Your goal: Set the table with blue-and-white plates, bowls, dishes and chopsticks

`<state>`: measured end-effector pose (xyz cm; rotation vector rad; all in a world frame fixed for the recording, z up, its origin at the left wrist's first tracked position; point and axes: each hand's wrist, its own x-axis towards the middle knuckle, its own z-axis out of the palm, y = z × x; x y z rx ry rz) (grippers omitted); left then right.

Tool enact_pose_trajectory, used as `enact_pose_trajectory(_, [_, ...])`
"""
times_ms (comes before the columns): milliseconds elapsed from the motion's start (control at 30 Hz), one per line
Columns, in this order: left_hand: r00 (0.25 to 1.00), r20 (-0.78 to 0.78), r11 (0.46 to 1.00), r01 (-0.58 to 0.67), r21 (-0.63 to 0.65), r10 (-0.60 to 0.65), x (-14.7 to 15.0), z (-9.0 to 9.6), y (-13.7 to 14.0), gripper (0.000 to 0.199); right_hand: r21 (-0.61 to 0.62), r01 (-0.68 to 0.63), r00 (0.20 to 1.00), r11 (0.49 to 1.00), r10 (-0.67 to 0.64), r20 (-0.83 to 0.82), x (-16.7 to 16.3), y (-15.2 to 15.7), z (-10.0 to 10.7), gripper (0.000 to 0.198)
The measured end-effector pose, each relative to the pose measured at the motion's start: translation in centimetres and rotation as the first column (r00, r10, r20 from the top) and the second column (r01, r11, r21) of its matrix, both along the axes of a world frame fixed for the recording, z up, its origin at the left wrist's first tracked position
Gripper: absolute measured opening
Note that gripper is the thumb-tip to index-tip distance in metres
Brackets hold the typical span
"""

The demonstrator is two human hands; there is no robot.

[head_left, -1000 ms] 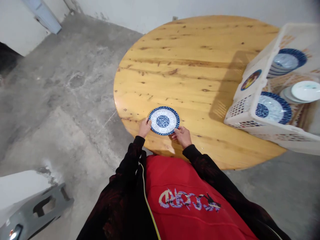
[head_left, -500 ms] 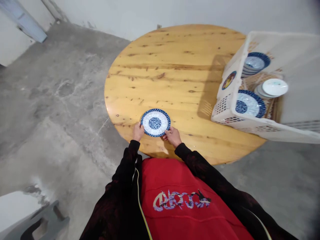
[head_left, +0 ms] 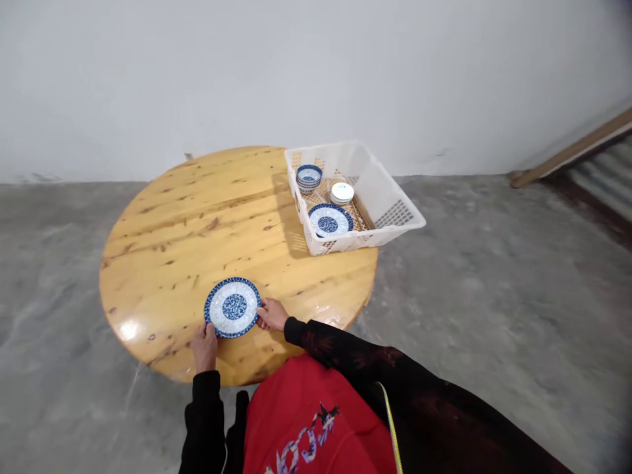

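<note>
A blue-and-white patterned plate (head_left: 233,307) is at the near side of the round wooden table (head_left: 197,230), face up. My left hand (head_left: 204,347) grips its lower left rim, thumb on top. On the right rim, my right hand (head_left: 271,314) pinches the plate with the thumb over the edge. The fingers beneath the rim are partly hidden. Whether the plate rests on the wood or is slightly raised, I cannot tell.
A white plastic basket (head_left: 397,230) stands at the table's right side. Inside are stacked blue-rimmed bowls (head_left: 309,176), small white dishes (head_left: 342,191) and another blue-and-white plate (head_left: 330,220). A pale wall (head_left: 247,79) rises behind; concrete floor (head_left: 474,283) surrounds the table.
My view has swung right and up, so the whole basket now shows. Both hands still hold the plate at its rim, near the table's front edge.
</note>
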<state>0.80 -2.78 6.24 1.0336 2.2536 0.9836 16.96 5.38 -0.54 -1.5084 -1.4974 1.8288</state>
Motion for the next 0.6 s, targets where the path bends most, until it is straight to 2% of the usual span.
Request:
enact_pose_trajectory(133, [0.995, -0.071, 0.998, -0.069, -0.006, 0.069, -0.8, 0.8, -0.6, 0.036, -0.023, 0.017, 0.999, 1.000, -0.018, -0.035, 2.3, -0.5, 0.5, 0.015])
enact_pose_trajectory(267, [0.981, -0.131, 0.988, -0.150, -0.025, 0.145, -1.5, 0.4, -0.5, 0.030, -0.044, 0.061, 0.995, 0.997, -0.064, -0.079, 5.8, -0.8, 1.7, 0.008])
enact_pose_trajectory(333, [0.961, -0.189, 0.979, -0.203, 0.008, 0.200, -1.4, 0.1, -0.1, 0.030, -0.043, 0.091, 0.990, 0.995, -0.095, -0.105, 7.8, -0.7, 2.9, 0.004])
enact_pose_trajectory(467, [0.930, -0.285, 0.970, -0.196, 0.143, 0.230, -0.3, 0.2, 0.6, 0.037, 0.018, 0.154, 0.966, 0.988, -0.147, -0.213, 12.1, 1.3, 7.2, 0.013])
enact_pose_trajectory(533, [0.930, -0.297, 0.972, -0.177, 0.158, 0.217, 0.7, 0.5, 0.7, 0.039, 0.124, 0.166, 0.957, 0.978, -0.129, -0.261, 14.5, 3.4, 10.1, 0.023])
enact_pose_trajectory(600, [0.933, -0.294, 0.973, -0.166, 0.158, 0.207, 1.9, 0.9, 0.7, 0.038, 0.255, 0.196, 0.954, 0.947, -0.123, -0.274, 17.3, 6.3, 13.2, 0.030])
